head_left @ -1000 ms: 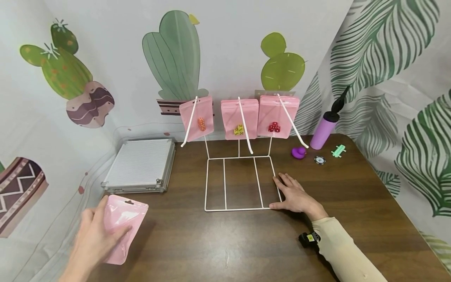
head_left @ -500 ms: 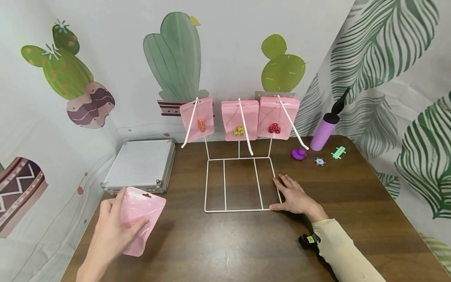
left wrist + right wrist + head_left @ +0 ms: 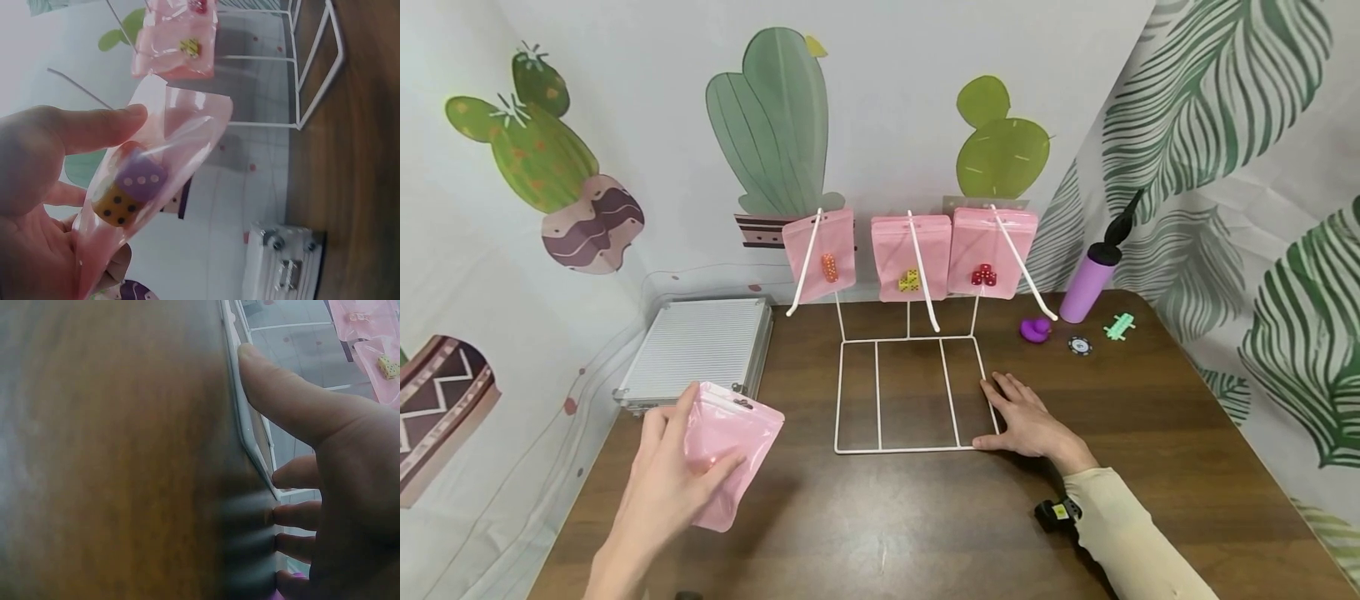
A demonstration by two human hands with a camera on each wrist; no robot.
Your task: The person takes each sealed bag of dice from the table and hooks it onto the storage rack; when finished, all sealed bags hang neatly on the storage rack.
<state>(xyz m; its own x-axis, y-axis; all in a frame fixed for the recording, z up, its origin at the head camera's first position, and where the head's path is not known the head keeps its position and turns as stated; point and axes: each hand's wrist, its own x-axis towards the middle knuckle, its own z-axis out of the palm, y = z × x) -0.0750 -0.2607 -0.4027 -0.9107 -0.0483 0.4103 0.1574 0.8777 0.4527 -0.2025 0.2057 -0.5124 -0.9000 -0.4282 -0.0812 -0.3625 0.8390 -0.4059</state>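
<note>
My left hand (image 3: 662, 483) pinches a pink zip pouch (image 3: 730, 442) by its side, held above the table at the front left. Through its clear face in the left wrist view, a purple die (image 3: 142, 175) and an orange one (image 3: 117, 205) show inside. The right hand (image 3: 1026, 417) lies with spread fingers at the right edge of a white wire rack (image 3: 895, 451), thumb and fingertips touching its base. Three prongs on the rack bear pink pouches: orange dice (image 3: 829, 267) at left, yellow dice (image 3: 909, 281) in the middle, red dice (image 3: 984, 275) at right.
A silver case (image 3: 700, 346) lies at the back left. On the right stand a purple pump (image 3: 1087, 283), a purple duck (image 3: 1035, 330), a poker chip (image 3: 1080, 346) and a small green toy (image 3: 1120, 327). Patterned cloth hangs behind the wooden table (image 3: 880, 533).
My left hand has carried the pink pouch to the right and a little farther away, toward the rack. The right hand has stayed on the rack's base.
</note>
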